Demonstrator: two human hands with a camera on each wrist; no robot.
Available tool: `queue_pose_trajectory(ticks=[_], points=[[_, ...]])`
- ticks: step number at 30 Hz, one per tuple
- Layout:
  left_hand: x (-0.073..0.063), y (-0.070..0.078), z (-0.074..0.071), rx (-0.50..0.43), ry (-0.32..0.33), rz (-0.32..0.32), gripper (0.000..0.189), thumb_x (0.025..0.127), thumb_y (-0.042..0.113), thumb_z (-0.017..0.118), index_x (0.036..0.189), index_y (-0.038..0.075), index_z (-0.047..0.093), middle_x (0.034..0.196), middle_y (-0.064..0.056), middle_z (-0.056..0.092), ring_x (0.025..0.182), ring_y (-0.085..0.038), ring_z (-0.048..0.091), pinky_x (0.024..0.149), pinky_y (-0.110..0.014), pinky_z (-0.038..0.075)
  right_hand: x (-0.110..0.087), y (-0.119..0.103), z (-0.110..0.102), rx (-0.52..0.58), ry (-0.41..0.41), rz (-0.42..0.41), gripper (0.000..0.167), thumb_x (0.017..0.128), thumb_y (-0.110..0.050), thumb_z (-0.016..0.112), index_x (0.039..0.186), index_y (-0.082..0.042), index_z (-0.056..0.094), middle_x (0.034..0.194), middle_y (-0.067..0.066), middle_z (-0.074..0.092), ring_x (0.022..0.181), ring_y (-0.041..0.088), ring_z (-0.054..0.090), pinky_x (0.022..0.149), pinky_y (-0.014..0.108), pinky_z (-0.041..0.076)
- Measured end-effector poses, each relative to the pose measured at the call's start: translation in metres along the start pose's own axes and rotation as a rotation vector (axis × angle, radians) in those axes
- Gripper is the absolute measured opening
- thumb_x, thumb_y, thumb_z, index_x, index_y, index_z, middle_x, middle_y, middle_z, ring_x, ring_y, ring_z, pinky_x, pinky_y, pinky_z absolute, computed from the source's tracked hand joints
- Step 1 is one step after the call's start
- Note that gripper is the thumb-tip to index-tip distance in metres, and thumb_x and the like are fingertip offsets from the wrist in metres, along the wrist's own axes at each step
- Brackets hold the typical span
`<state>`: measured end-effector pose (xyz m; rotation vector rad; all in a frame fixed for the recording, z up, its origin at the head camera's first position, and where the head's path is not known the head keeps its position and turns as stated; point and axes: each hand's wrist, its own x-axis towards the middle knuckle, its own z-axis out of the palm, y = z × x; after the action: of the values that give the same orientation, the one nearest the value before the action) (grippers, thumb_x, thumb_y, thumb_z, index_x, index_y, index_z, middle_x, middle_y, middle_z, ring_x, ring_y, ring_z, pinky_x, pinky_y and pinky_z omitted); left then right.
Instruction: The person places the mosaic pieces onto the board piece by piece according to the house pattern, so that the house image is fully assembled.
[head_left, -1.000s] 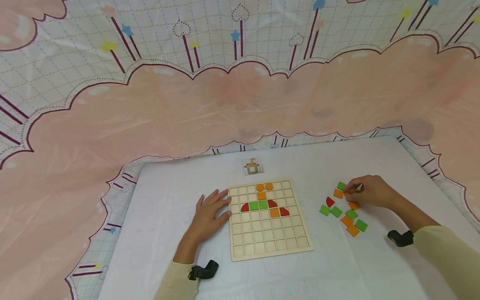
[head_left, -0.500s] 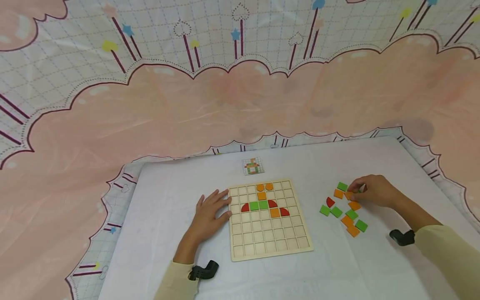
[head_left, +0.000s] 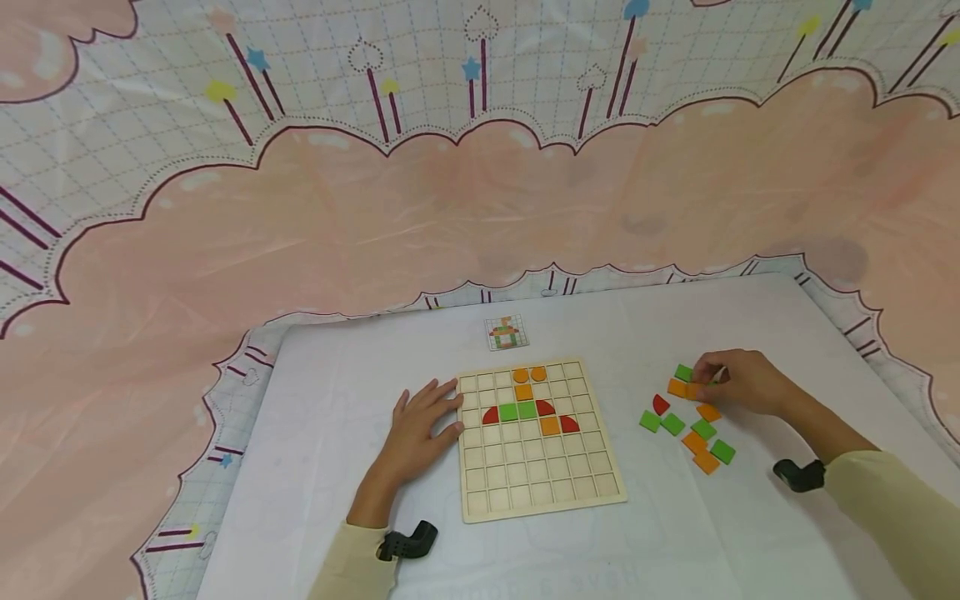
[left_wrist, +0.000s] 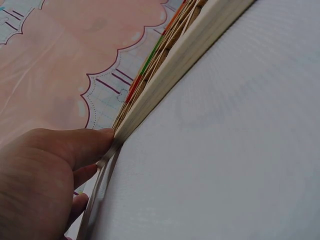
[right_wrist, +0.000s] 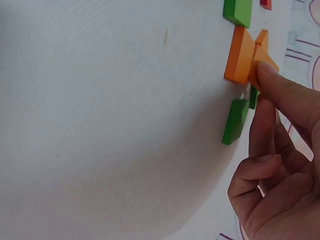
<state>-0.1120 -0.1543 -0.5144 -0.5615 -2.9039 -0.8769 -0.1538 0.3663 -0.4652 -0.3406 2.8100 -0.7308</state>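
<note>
Left of the lower centre, the left hand [head_left: 422, 425] lay with fingers spread, touching the near-central wooden grid board [head_left: 525, 475] along its left edge. A pattern card [head_left: 506, 332] lay just above the board. Right of it, among loose green squares [head_left: 650, 421], the right hand [head_left: 738, 381] had its thumb on an orange square [head_left: 692, 391]; whether it pinched the piece, I couldn't tell.

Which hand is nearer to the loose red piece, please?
Right. The right hand is just right of the loose red piece; the left hand is far left, touching the board.
</note>
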Motion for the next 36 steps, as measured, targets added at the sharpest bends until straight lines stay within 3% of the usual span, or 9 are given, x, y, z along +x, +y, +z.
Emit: queue_pose_trajectory(ticks=[12,19,28,36], points=[[-0.001,0.003,-0.003,-0.013,-0.006,-0.010,0.047,0.097,0.032,0.067,0.141,0.016,0.063,0.160,0.001,0.047,0.155,-0.029,0.031,0.124,-0.064,0.008,0.010,-0.023,0.000,0.078,0.017,-0.034,0.011,0.093,-0.018,0.074,0.104,-0.014,0.074,0.092,0.000,0.067,0.083,0.019,0.055,0.063,0.022,0.050],[-0.001,0.004,-0.003,-0.011,-0.006,-0.016,0.047,0.096,0.031,0.068,0.140,0.016,0.063,0.160,0.001,0.047,0.155,-0.030,0.030,0.124,-0.064,0.008,0.021,-0.043,0.012,0.128,0.014,-0.083,0.012,0.092,-0.025,0.077,0.101,-0.017,0.074,0.091,-0.003,0.069,0.084,0.018,0.057,0.068,0.023,0.051],[0.003,0.006,-0.002,-0.013,-0.003,-0.032,0.047,0.096,0.031,0.068,0.140,0.016,0.063,0.160,0.001,0.046,0.155,-0.029,0.030,0.124,-0.064,0.008,0.041,-0.066,0.026,0.205,-0.078,-0.118,0.011,0.092,-0.024,0.076,0.101,-0.018,0.074,0.091,-0.002,0.068,0.082,0.019,0.056,0.067,0.025,0.051],[0.005,0.007,-0.002,-0.008,0.002,-0.039,0.048,0.096,0.031,0.068,0.141,0.015,0.063,0.160,0.000,0.047,0.155,-0.030,0.031,0.124,-0.065,0.008,0.057,-0.094,0.042,0.257,-0.109,-0.197,0.006,0.091,-0.020,0.078,0.096,-0.022,0.075,0.091,-0.004,0.069,0.084,0.019,0.054,0.067,0.025,0.046]])
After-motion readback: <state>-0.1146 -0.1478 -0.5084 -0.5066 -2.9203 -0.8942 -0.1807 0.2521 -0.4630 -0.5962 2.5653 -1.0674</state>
